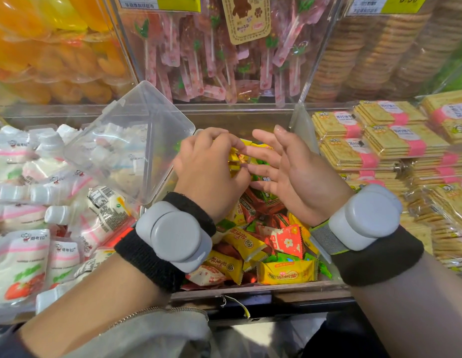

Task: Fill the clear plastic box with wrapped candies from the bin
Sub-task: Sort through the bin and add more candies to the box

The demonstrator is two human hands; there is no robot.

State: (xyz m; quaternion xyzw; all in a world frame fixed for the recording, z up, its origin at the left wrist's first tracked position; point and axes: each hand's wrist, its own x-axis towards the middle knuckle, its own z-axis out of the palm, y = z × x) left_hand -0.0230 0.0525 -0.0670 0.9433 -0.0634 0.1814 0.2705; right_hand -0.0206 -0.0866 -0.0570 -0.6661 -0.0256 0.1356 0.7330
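The clear plastic box point(173, 177) hangs over the candy bin point(250, 290), its hinged lid point(129, 140) flipped open to the left. Most of the box is hidden under my hands. My left hand point(209, 169) curls over the box, its fingers on yellow wrapped candies point(237, 157) inside it. Beside it my right hand point(284, 166) is spread with straight fingers, touching the candies from the right. Loose wrapped candies point(266, 244) in yellow, red and green fill the bin below my wrists.
White drink pouches point(44, 202) fill the bin at left. Cracker packs point(384, 146) are stacked at right. Behind stand clear bins of pink lollipops point(224, 60), orange jellies point(51, 52) and round biscuits point(374, 47). The shelf's front edge point(250, 301) runs below the candies.
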